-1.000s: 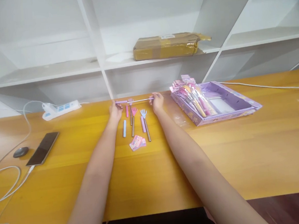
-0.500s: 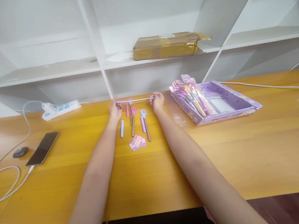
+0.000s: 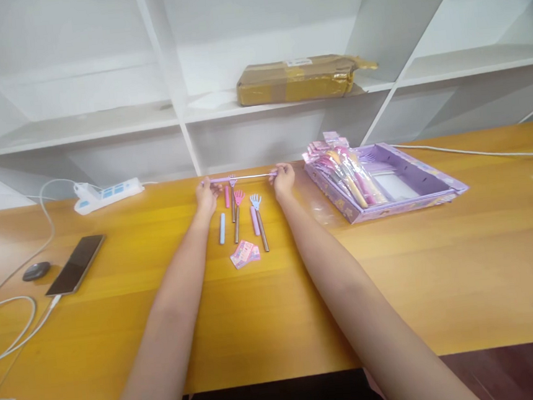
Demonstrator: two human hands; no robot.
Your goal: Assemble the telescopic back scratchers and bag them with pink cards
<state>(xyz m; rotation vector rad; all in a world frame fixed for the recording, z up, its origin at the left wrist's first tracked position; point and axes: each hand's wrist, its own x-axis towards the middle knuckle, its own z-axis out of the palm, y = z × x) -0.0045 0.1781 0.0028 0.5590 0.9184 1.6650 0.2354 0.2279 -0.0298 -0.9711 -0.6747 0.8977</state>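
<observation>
A telescopic back scratcher point(image 3: 251, 176) with a purple handle and thin metal rod lies level between my hands near the table's back edge. My left hand point(image 3: 206, 196) is closed on its purple handle end. Closed around the other end, my right hand point(image 3: 284, 180) mostly hides the purple tip there. Between my forearms lie a pink claw head point(image 3: 239, 197) and a blue claw head point(image 3: 256, 201), each on a metal rod, and a purple claw piece point(image 3: 232, 182). Loose handles lie beside them: pink point(image 3: 227, 197), blue point(image 3: 222, 229) and purple point(image 3: 254, 221). Pink printed cards point(image 3: 244, 254) overlap nearer me.
To the right, a purple display box point(image 3: 416, 202) holds several bagged back scratchers point(image 3: 351, 177). A power strip point(image 3: 110, 194), a phone point(image 3: 76, 265) on a cable and a dark mouse-like object point(image 3: 36, 271) are at left. A taped carton point(image 3: 300, 80) sits on the shelf.
My hands have drawn very slightly apart along the back scratcher. The loose blue handle rolled a little to the left and then back to the right.
</observation>
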